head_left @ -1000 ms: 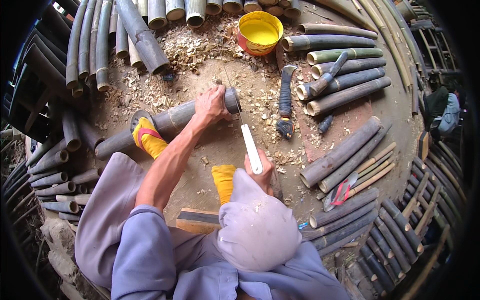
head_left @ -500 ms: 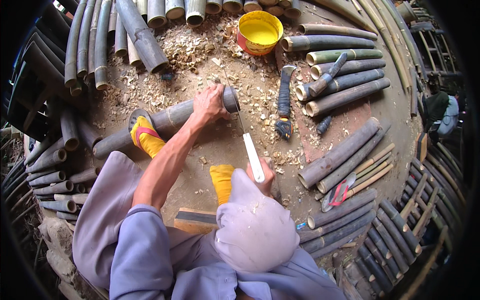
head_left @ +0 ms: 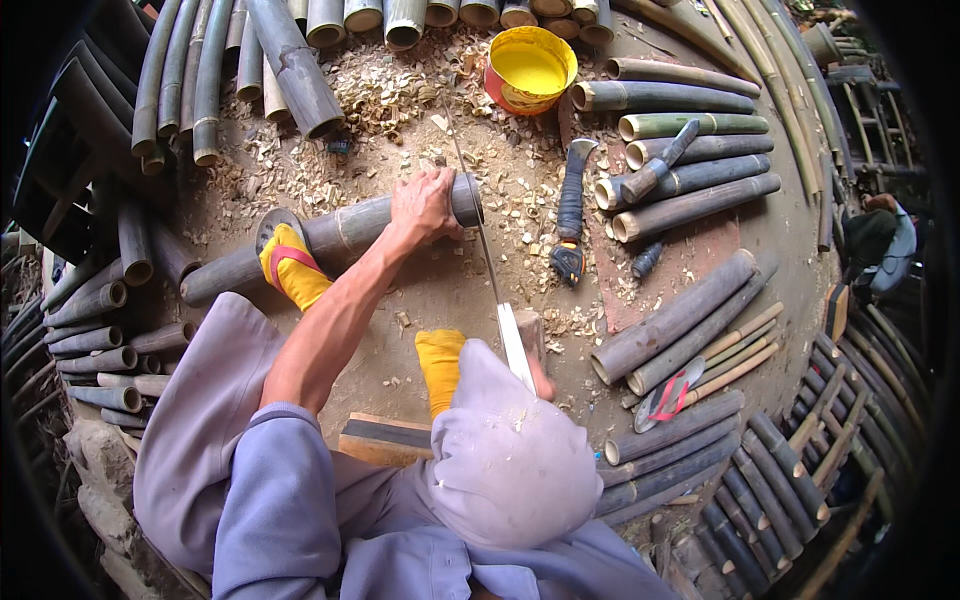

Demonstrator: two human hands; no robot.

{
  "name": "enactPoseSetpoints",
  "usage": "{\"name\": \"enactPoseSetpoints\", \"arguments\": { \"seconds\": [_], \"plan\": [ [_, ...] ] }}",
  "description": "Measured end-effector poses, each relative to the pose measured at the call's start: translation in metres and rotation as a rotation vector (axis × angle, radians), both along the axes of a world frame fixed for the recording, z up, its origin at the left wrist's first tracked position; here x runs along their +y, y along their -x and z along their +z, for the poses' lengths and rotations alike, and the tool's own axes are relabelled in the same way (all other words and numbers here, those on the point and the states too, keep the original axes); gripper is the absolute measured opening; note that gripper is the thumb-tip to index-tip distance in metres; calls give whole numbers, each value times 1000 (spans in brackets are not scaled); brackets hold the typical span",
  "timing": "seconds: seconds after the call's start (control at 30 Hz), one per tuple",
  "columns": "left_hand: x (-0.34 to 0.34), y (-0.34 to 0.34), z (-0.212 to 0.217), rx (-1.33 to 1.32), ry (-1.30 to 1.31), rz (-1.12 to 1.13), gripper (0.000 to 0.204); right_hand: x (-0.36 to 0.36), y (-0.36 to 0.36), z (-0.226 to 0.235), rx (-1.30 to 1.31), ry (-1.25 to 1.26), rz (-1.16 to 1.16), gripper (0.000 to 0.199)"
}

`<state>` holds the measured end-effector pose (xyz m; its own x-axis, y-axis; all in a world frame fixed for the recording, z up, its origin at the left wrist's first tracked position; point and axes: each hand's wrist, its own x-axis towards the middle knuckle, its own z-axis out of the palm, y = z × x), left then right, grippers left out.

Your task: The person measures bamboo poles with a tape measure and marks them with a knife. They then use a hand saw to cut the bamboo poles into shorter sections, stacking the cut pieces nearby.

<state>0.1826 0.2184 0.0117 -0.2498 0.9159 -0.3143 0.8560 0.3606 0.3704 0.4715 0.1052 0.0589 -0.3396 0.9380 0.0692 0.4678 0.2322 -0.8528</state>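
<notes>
A thick grey-brown bamboo pole [head_left: 350, 225] lies slantwise on the ground. My left hand [head_left: 425, 205] presses over its right end, fingers wrapped on top. Across that end runs the thin blade of a handsaw [head_left: 488, 258], its white handle pointing back toward me. Gripping the handle is my right hand [head_left: 543, 382], mostly hidden behind my knee [head_left: 515, 450] in lilac cloth. My foot in a yellow sock [head_left: 297, 275] and a red-strapped sandal rests on the pole further left.
Cut bamboo lengths [head_left: 700, 180] lie right, with more piled left and behind. A black-handled blade tool [head_left: 570, 205] and a red bucket, yellow inside [head_left: 530, 70], stand among wood chips [head_left: 400, 90]. A small wooden block [head_left: 385, 440] sits by my foot. Another person [head_left: 885, 240] is far right.
The saw has been drawn back toward me, its handle and my right hand slipping lower behind my knee. My left hand keeps its place on the bamboo; the view has shifted slightly.
</notes>
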Motion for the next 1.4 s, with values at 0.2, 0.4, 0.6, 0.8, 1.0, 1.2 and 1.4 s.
{"name": "enactPoseSetpoints", "arguments": {
  "seconds": [0.2, 0.4, 0.6, 0.8, 1.0, 1.2, 1.4],
  "plan": [
    [-8, -2, -11, 108, -168, 11, 53, -50, -57, -7, -100, 9, 14, 46],
    [7, -11, 6, 3, 11, -33, 77, 17, 11, -17, -57, 54, -39, 52],
    [2, -1, 1, 34, -6, -19, 82, -30, -55, -19, -814, 151, -1, 97],
    [3, -8, 4, 39, 13, -25, 81, -61, -100, -47, -376, 508, -205, 108],
    [-3, 2, 0, 48, -37, -5, 82, 16, -87, -10, -117, 303, -505, 105],
    [6, -12, 13, 26, 6, -22, 81, 185, -143, -36, -290, 140, -706, 91],
    [-7, 1, 7, 38, 18, 12, 81, 141, -56, 23, -363, 404, -193, 75]
  ]
}}
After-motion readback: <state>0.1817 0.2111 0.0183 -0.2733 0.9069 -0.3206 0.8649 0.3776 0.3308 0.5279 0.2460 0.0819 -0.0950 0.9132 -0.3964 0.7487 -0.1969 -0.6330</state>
